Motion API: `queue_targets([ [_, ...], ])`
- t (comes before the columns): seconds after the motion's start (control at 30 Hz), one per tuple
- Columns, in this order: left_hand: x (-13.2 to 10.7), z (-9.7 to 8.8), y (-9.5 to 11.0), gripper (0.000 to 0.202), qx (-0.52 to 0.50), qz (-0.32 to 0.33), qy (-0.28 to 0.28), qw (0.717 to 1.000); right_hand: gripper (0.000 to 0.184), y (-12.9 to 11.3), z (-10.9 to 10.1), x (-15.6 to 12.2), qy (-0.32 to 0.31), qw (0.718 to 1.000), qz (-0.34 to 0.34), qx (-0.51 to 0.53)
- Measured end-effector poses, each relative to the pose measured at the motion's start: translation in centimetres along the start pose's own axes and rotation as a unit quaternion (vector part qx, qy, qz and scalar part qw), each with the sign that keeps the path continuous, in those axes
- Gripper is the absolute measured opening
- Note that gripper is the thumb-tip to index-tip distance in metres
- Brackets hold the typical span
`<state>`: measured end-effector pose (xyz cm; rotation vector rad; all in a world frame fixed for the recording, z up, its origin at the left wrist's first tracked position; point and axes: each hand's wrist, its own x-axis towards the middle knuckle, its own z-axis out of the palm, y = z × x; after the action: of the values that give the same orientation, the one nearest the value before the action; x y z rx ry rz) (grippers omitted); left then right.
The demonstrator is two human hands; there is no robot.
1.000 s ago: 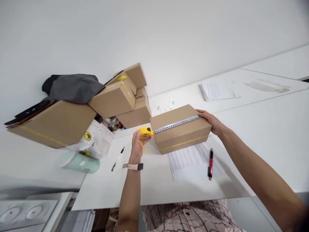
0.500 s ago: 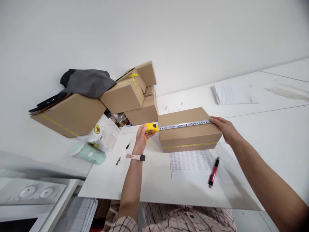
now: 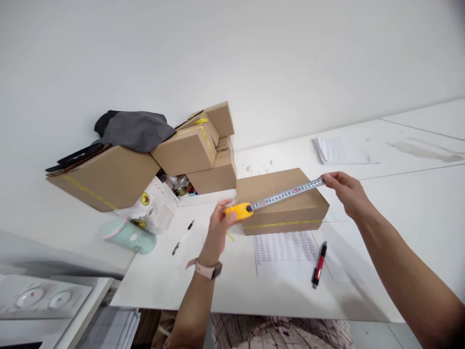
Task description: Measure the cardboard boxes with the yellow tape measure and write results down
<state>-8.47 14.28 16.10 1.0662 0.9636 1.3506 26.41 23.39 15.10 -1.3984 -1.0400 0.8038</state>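
My left hand [image 3: 217, 228] is closed around the yellow case of a tape measure [image 3: 239, 211], and a pinkish watch strap circles that wrist. The metal blade [image 3: 286, 195] stretches out to the right on a slant. Its far end is pinched in my right hand [image 3: 343, 191]. Below the blade, a closed cardboard box [image 3: 279, 215] with a yellow strip along its front side sits on the white table. The blade appears raised off the box's top. A printed sheet [image 3: 281, 254] lies in front of the box, partly under it.
A red and black pen [image 3: 319, 265] lies by the sheet, a thin black pen [image 3: 183, 237] further left. Stacked cardboard boxes [image 3: 185, 152], a dark cloth [image 3: 136, 130] and a mint-green cylinder [image 3: 129, 236] stand at the left. A stack of papers [image 3: 339, 149] lies at the back right.
The blade has lifted from lying along the box's top and now slants, its case end nearer me. The exposed blade looks shorter, and my right hand has come off the box's right edge.
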Motion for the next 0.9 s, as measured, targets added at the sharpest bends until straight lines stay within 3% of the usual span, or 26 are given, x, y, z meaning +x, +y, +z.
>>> queue_targets([
  [0.07, -3.1, 2.1, -1.3, 0.063, -0.016, -0.073, -0.061, 0.995, 0.030, -1.5, 0.3, 0.4, -0.049, 0.997, -0.054, -0.021],
  [0.13, -5.6, 4.5, -3.1, 0.072, -0.041, -0.176, -0.140, 0.974, 0.035, -2.8, 1.6, 0.9, -0.161, 0.979, -0.102, -0.076],
  [0.2, -7.0, 6.9, -4.6, 0.078, -0.062, -0.236, -0.189, 0.951, 0.040, -3.9, 3.5, 1.6, -0.281, 0.937, -0.144, -0.150],
  [0.27, -6.9, 9.0, -5.2, 0.076, -0.087, -0.239, -0.200, 0.946, 0.043, -4.6, 5.9, 2.7, -0.339, 0.896, -0.175, -0.228],
  [0.37, -4.6, 10.8, -4.6, 0.064, -0.133, -0.202, -0.180, 0.953, 0.045, -4.8, 9.1, 5.0, -0.310, 0.883, -0.178, -0.306],
  [0.53, -0.3, 11.0, -3.3, 0.055, -0.158, -0.196, -0.163, 0.954, 0.045, -3.4, 11.9, 7.5, -0.244, 0.881, -0.130, -0.384],
  [0.67, -0.7, 11.2, -4.1, 0.058, -0.166, -0.206, -0.145, 0.953, 0.043, -2.3, 12.0, 7.4, -0.243, 0.872, -0.111, -0.409],
  [0.9, -2.1, 12.5, -5.2, 0.058, -0.173, -0.207, -0.127, 0.954, 0.041, -2.5, 11.7, 6.8, -0.275, 0.862, -0.086, -0.416],
])
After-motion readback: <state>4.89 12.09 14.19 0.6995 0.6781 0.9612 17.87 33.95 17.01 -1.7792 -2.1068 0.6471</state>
